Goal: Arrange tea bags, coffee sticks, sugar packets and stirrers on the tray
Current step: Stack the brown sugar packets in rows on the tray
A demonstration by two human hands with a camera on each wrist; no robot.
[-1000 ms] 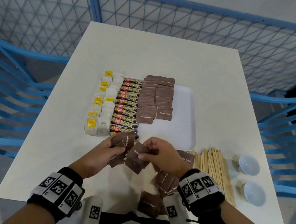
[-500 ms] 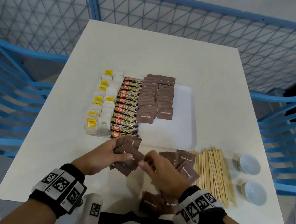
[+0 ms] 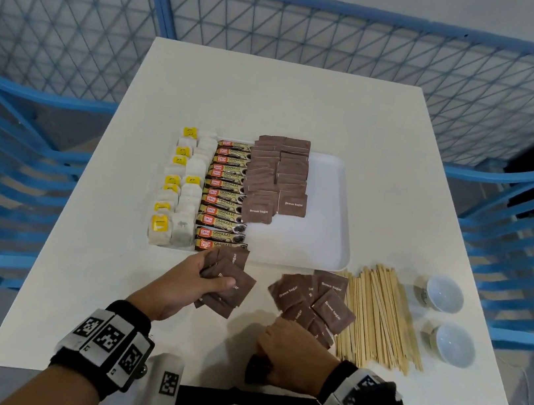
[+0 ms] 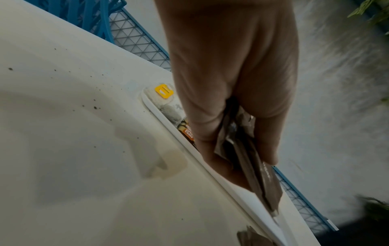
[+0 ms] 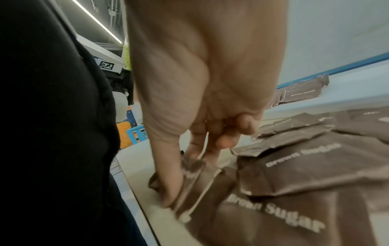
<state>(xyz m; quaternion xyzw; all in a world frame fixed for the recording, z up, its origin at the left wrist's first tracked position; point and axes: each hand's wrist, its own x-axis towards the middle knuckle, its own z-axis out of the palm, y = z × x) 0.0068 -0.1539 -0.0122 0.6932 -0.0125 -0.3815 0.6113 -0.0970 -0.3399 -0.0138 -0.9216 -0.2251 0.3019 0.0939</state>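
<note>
Blue mesh fencing (image 3: 75, 35) rings a white table (image 3: 308, 104), and a white tray (image 3: 322, 238) sits at its middle. On the tray, from left to right, lie two columns of tea bags (image 3: 178, 196) with yellow tags, one column of coffee sticks (image 3: 225, 196), and two overlapping columns of brown sugar packets (image 3: 278, 176); the tray's right part is bare. Near its front edge, the left hand (image 3: 193, 281) grips a fanned stack of packets (image 3: 229, 283), thumb on top and fingers curled beneath; the left wrist view shows that stack (image 4: 252, 163) pinched just above the tray rim (image 4: 210, 168). More loose packets (image 3: 317, 300) lie in a heap on the table, touching a pile of wooden stirrers (image 3: 379, 319) to their right. The right hand (image 3: 290, 358) is at the table's near edge, its thumb and fingertips pinching a packet (image 5: 189, 171) at the heap's near end. Two small white cups (image 3: 446, 316) stand on the table right of the stirrers, both holding nothing.
</note>
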